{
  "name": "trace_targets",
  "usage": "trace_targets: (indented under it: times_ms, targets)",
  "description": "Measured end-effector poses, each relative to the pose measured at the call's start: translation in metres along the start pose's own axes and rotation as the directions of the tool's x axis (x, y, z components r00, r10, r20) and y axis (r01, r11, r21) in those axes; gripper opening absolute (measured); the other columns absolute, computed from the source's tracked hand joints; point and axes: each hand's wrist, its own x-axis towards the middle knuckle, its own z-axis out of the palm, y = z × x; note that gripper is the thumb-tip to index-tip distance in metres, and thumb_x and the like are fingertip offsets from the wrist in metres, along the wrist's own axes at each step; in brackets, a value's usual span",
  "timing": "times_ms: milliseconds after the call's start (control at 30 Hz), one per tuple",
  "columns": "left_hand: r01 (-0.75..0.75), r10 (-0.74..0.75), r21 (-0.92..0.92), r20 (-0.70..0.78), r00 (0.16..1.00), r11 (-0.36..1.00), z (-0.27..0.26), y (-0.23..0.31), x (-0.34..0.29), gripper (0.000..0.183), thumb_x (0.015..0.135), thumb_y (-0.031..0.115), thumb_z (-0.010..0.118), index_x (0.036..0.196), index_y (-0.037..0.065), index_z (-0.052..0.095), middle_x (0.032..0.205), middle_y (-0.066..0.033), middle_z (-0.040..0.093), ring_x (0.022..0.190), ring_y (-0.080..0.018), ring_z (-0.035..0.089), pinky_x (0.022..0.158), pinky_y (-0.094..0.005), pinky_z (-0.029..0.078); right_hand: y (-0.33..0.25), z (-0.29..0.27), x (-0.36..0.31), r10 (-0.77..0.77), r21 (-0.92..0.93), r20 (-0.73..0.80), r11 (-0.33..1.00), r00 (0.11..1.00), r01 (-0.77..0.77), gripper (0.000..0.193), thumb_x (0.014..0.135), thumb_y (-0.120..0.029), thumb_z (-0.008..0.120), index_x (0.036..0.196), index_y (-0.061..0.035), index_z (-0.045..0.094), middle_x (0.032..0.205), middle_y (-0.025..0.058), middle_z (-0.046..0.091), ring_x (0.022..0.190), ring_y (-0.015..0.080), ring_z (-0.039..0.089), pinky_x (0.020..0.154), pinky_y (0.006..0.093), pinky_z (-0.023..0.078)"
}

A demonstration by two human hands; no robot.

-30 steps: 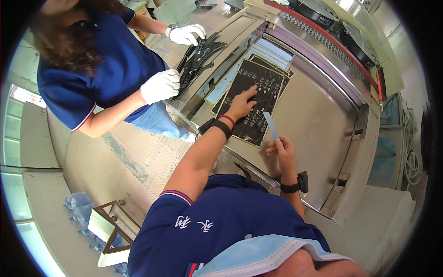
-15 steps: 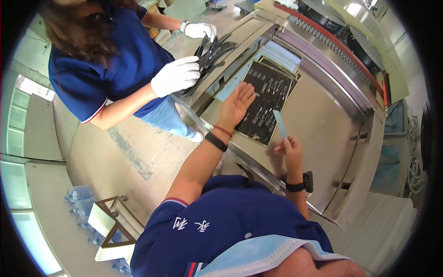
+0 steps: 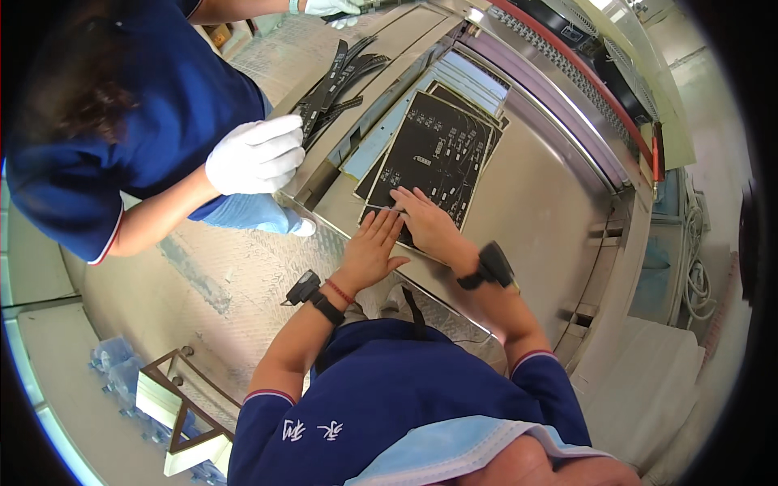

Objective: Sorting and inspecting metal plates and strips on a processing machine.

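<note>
A stack of flat panels lies on the metal bench, topped by a black panel [image 3: 433, 154] with white printed patterns. My left hand [image 3: 371, 247] rests flat at the panel's near left corner, fingers stretched out and thumb apart. Beside it, my right hand [image 3: 433, 227] reaches over the near part of the panel, its fingertips meeting those of the left. A light blue strip [image 3: 387, 208], seen almost edge-on as a thin line, lies at the right hand's fingertips. The fingers partly hide it.
At left stands a co-worker in white gloves, one gloved hand [image 3: 258, 155] near a bundle of black strips [image 3: 334, 85] on the bench edge. Pale blue frames [image 3: 405, 97] lie under the panels. Beyond runs a red rail [image 3: 579, 61] with round fans behind it.
My right hand has brought the strip left and down to the panel's near corner. My left hand has drawn back beside it. The co-worker's far hand has moved up and away from the black strips.
</note>
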Motion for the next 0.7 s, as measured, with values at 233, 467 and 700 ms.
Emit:
trace_targets:
  times_ms: [233,467,700]
  targets:
    - [-0.021,0.021,-0.071,-0.010,1.000,0.997,0.004,-0.006,0.001,0.077,0.082,0.049,0.062,0.137,-0.001,0.040,0.146,-0.0177,0.036,0.137,-0.0313,0.031,0.113,-0.0441,0.023,0.086,0.006,0.070,0.073,-0.042,0.028,0.997,0.997,-0.072,0.019,0.089,-0.001,0.047,0.108,-0.0009,0.049,0.131,0.0172,0.052,0.127,0.0338,0.044,0.110,0.0424,0.033]
    - [-0.039,0.037,-0.067,-0.026,0.999,0.997,-0.002,-0.001,-0.001,0.078,0.084,0.050,0.059,0.138,-0.002,0.039,0.145,-0.0187,0.037,0.137,-0.0317,0.031,0.113,-0.0434,0.022,0.158,-0.019,0.104,0.106,-0.186,-0.056,0.976,0.993,-0.115,0.020,0.089,-0.001,0.047,0.109,-0.0040,0.046,0.133,0.0176,0.050,0.122,0.0387,0.046,0.107,0.0442,0.036]
    - [-0.057,0.056,-0.032,-0.032,0.998,0.998,0.003,-0.005,-0.002,0.078,0.084,0.050,0.059,0.138,-0.001,0.038,0.145,-0.0186,0.036,0.137,-0.0316,0.031,0.113,-0.0438,0.022,0.120,0.000,0.070,0.126,-0.286,-0.029,0.950,0.992,-0.128,0.042,0.083,0.001,0.043,0.125,0.0039,0.046,0.131,0.0253,0.049,0.118,0.0429,0.049,0.100,0.0441,0.043]
